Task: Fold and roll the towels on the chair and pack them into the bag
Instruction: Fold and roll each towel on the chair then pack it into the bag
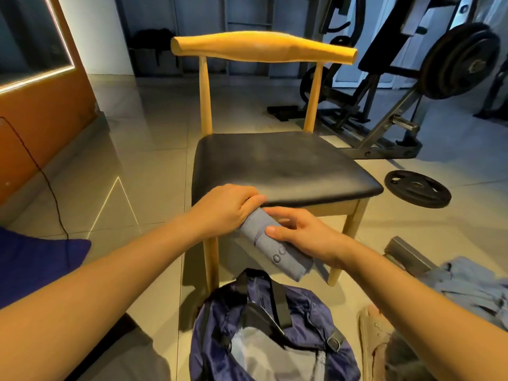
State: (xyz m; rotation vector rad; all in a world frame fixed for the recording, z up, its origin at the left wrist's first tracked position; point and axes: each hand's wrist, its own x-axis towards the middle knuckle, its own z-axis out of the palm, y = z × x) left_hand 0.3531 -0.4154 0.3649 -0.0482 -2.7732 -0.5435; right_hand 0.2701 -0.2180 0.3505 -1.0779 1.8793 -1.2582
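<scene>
I hold a rolled grey-blue towel (270,250) in the air just in front of the chair's front edge. My left hand (225,209) grips its upper end with curled fingers. My right hand (303,236) wraps around its middle, thumb on top. The lower end of the roll hangs free and shows small round studs. The wooden chair (286,166) has a black padded seat with nothing lying on it. A dark blue bag (275,334) lies open on the floor directly below the roll, with a pale lining showing inside.
A light blue cloth (467,284) lies crumpled on the floor at right, with a beige item (373,336) beside it. A weight plate (417,188) and a gym machine (412,86) stand right of the chair. A blue cushion (38,262) lies at left near an orange wall.
</scene>
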